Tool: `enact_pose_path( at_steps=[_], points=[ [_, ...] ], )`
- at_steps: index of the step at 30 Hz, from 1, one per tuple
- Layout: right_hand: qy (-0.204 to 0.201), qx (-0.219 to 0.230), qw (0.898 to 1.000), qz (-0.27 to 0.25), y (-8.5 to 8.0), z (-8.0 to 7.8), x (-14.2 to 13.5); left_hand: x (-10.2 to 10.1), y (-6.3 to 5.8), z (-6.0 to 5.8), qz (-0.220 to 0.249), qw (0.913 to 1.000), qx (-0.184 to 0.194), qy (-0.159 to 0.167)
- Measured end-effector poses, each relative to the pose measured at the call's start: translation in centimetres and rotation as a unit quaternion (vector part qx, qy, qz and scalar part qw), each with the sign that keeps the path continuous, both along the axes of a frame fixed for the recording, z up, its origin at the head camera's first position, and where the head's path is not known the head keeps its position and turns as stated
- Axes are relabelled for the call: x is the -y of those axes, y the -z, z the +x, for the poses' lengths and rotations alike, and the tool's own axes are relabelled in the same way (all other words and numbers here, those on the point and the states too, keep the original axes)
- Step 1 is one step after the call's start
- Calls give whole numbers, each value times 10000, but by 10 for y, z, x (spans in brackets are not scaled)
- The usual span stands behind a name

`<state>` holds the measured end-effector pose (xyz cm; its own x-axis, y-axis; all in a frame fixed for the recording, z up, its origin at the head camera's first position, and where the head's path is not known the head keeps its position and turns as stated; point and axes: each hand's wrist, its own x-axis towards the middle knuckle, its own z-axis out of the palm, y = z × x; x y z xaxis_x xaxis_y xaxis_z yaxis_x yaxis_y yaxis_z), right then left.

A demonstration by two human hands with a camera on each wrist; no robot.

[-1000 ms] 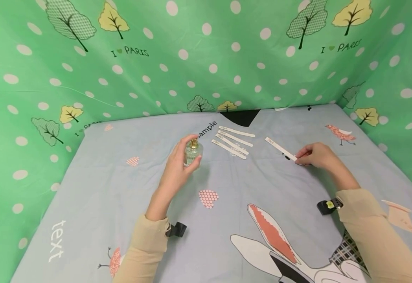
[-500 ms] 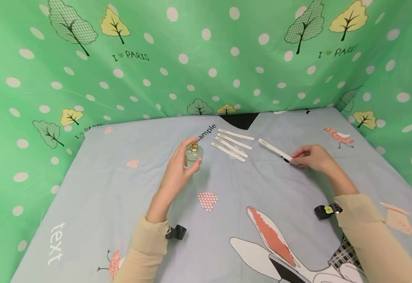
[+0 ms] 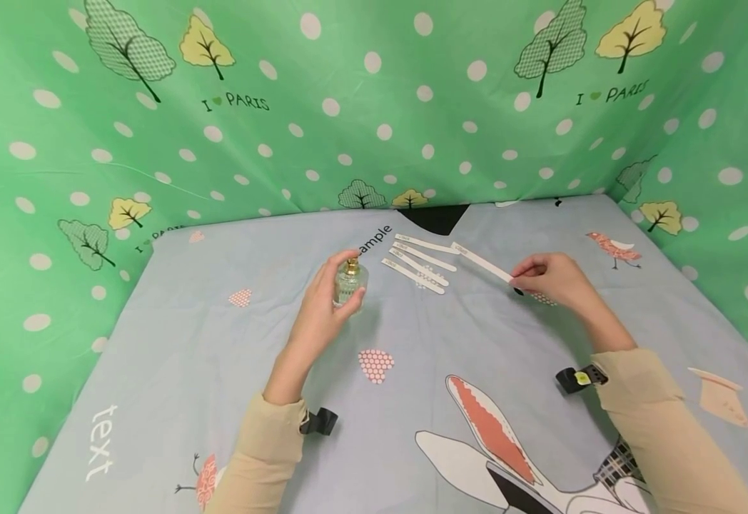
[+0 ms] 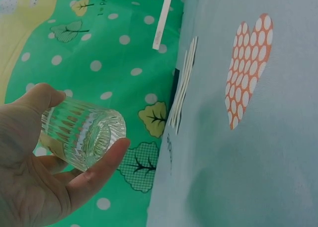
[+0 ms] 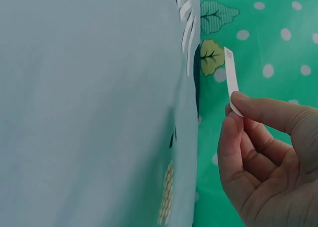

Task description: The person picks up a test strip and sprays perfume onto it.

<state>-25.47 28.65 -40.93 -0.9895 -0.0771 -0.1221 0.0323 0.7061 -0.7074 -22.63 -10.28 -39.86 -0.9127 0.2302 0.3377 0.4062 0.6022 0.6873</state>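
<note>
My left hand (image 3: pixel 318 303) grips a small glass perfume bottle (image 3: pixel 350 284) with a gold neck, held above the cloth. In the left wrist view the ribbed base of the bottle (image 4: pixel 92 135) faces the camera, thumb on one side and fingers on the other. My right hand (image 3: pixel 557 280) pinches the end of a white paper test strip (image 3: pixel 483 262) between thumb and forefinger. The free, printed end of that strip points left and overlaps the tip of the topmost lying strip in the head view. Several similar paper strips (image 3: pixel 415 277) lie fanned out between the hands.
A grey-blue printed cloth (image 3: pixel 175 371) covers the table, with a rabbit, hearts and birds on it. Green dotted curtain fabric (image 3: pixel 322 135) hangs along the back and sides. Black wrist cameras (image 3: pixel 319 421) sit at both cuffs.
My right hand has carried its paper strip leftward, closer to the fanned strips. The left hand keeps the perfume bottle in nearly the same place.
</note>
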Motion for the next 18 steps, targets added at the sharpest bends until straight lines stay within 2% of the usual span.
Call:
enact_pose_path(
  at_steps=[9, 18],
  points=[
    [-142, -198, 9997, -77, -8, -2, 16, 0, 2, -1, -2, 10000, -41, 9],
    [-244, -202, 9994, -151, -17, -3, 34, 0, 2, -2, -41, 10000, -58, 9]
  ],
)
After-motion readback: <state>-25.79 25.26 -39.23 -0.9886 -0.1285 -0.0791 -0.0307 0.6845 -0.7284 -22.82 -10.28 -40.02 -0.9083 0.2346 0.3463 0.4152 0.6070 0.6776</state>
